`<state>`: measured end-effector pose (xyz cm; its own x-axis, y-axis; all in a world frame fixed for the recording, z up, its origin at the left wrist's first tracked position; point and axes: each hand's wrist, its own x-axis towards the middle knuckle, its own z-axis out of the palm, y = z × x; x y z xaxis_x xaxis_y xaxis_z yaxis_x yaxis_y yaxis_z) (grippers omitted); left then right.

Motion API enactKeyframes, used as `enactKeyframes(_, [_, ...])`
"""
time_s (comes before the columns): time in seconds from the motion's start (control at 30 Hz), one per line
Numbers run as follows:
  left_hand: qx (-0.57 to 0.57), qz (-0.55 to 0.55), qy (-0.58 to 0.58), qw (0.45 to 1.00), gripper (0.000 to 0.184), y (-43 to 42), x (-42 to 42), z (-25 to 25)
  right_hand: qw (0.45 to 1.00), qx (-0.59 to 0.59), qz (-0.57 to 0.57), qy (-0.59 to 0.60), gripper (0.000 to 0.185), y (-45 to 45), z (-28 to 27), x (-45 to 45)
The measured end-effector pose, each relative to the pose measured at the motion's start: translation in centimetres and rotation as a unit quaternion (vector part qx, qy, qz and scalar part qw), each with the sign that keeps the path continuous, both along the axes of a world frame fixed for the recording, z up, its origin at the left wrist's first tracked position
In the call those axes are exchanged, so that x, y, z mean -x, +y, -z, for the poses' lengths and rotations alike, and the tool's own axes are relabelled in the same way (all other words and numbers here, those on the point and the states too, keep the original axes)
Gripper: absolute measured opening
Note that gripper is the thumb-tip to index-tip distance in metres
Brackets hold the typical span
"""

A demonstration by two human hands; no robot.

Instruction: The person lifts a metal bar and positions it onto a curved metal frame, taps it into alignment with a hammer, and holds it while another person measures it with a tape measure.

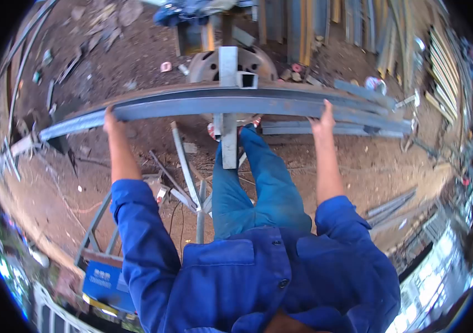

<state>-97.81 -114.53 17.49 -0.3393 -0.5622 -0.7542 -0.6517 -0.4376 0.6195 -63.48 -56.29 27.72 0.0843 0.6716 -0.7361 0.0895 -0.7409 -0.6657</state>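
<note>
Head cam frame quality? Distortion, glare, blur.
Head view: strong fisheye, black corners, the long metal bar looks bowed; head view: bright glare washes out the lower right edge; head view: somewhat soft, though the left hand and right hand are easy to make out; head view: white marks on the blue box too blurred to read.

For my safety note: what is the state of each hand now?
Left hand: holding the long metal bar.
Right hand: holding the same bar.
</note>
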Motion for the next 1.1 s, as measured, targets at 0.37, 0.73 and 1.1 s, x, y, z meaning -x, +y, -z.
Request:
enactKeyframes(0.37, [-0.145,0.173,0.008,0.974,0.048,-7.4,3.2,4.9,1.000,0.002,0.021,0.011,0.075,-0.4,-1.6,3.3])
enactKeyframes(0.73, [-0.108,0.202,-0.039,0.973,0.057,-5.3,2.7,3.7,0.999,0.020,0.025,0.000,0.054,-0.7,2.3,2.4])
enactKeyframes(1.1, [-0.068,0.210,-0.083,0.972,0.061,-3.8,1.9,1.9,0.995,0.035,-0.018,-0.092,0.046,-1.3,1.7,2.9])
